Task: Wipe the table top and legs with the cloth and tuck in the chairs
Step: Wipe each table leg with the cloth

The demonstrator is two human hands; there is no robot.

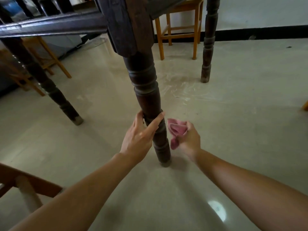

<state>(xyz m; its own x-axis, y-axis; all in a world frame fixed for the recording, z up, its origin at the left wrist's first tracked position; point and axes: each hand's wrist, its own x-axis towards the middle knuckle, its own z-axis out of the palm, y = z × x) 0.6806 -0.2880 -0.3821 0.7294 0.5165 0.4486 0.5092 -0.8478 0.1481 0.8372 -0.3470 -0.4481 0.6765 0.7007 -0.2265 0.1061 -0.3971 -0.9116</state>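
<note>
I look from low down at a dark turned wooden table leg (146, 90) standing on the floor in the middle of the view. My left hand (140, 135) curls around its lower part, fingers wrapped round the front and thumb behind. Just right of the leg, my right hand (188, 139) grips a bunched pink cloth (176, 130), which hangs a short way off the wood without touching it. Two more dark table legs show, one at the left (55, 95) and one at the back right (208, 47). The table's dark rail (55, 25) runs along the top left.
A light wooden chair (180, 29) stands behind the table by the white wall. Another light chair (46, 59) stands at the left behind the left leg. A brown chair part (30, 180) juts in at the bottom left. The floor is pale and glossy.
</note>
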